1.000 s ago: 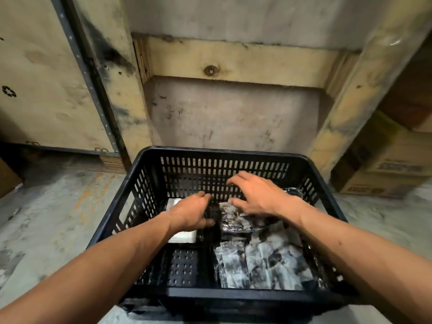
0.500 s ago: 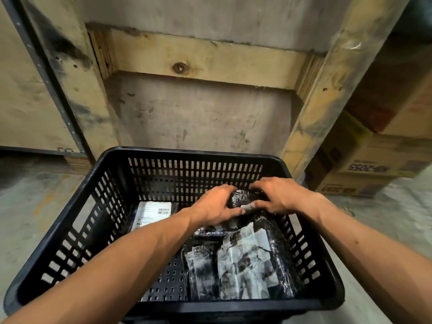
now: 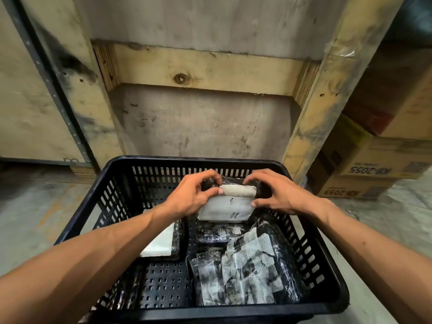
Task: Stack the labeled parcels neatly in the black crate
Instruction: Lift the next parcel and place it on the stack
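A black slatted crate (image 3: 121,176) stands on the floor below me. Both hands hold one black-wrapped parcel with a white label (image 3: 228,206) tilted up above the crate's far right part. My left hand (image 3: 194,195) pinches its left edge, and my right hand (image 3: 278,192) grips its right edge. Under it lies another black parcel (image 3: 217,232). A large black parcel covered with crumpled white labels (image 3: 247,274) fills the near right of the crate. At the left lies a parcel with a white label (image 3: 163,242), partly hidden by my left forearm.
A wooden pallet frame (image 3: 205,69) and a grey board stand right behind the crate. Stacked cardboard boxes (image 3: 374,169) sit on the floor at the right. Concrete floor lies to the left and right of the crate. The crate's near left bottom (image 3: 166,284) is bare.
Both hands have raised a parcel from the far right of the crate and tipped it up, so its white label now faces me. The camera has moved closer.
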Demonstrator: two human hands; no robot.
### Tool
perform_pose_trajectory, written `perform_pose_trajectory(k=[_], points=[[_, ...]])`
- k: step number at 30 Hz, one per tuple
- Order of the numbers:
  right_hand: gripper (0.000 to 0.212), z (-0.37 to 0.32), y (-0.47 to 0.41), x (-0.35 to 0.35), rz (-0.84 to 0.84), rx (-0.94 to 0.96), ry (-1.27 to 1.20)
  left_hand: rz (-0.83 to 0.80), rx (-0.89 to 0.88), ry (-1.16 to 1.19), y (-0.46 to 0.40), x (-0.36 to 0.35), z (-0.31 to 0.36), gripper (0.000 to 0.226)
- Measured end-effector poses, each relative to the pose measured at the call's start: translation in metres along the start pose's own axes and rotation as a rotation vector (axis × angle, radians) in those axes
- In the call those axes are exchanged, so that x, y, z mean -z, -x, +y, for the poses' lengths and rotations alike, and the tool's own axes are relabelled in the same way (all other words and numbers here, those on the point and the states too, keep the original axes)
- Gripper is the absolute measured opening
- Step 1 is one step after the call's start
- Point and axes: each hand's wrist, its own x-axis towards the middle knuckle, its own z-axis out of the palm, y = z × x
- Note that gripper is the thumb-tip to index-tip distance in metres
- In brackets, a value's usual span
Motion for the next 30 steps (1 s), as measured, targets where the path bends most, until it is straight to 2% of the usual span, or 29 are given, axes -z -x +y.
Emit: perform_pose_trajectory(k=[3, 7, 9, 12, 15, 19, 24, 28, 30], points=[[0.07, -0.008, -0.001, -0.005, 0.045, 0.016, -0.134, 0.077, 0.033, 0.167, 0.003, 0.02, 0.008, 0.012], [0.059, -0.035, -0.014, -0.02, 0.277, 0.07, -0.39, 0.149, 0.044, 0.316, 0.013, 0.042, 0.023, 0.02], [0.05, -0.046, -0.023, -0.022, 0.357, 0.06, -0.45, 0.162, 0.051, 0.297, 0.019, 0.051, 0.029, 0.021], [0.046, -0.06, -0.033, -0.018, 0.373, 0.051, -0.511, 0.127, 0.049, 0.158, 0.027, 0.07, 0.033, 0.022], [0.046, -0.072, -0.039, -0.011, 0.397, 0.07, -0.575, 0.121, 0.051, 0.111, 0.03, 0.084, 0.035, 0.042], [0.053, -0.092, -0.044, -0.007, 0.445, 0.094, -0.59, 0.29, 0.057, 0.293, 0.029, 0.092, 0.039, 0.041], [0.083, -0.106, -0.041, -0.015, 0.518, 0.048, -0.697, 0.46, 0.073, 0.574, 0.032, 0.1, 0.045, 0.043], [0.082, -0.129, -0.045, -0.034, 0.593, 0.044, -0.746, 0.592, 0.071, 0.792, 0.027, 0.093, 0.061, 0.043], [0.08, -0.142, -0.053, -0.031, 0.686, 0.008, -0.772, 0.6, 0.07, 0.829, 0.026, 0.084, 0.066, 0.043]])
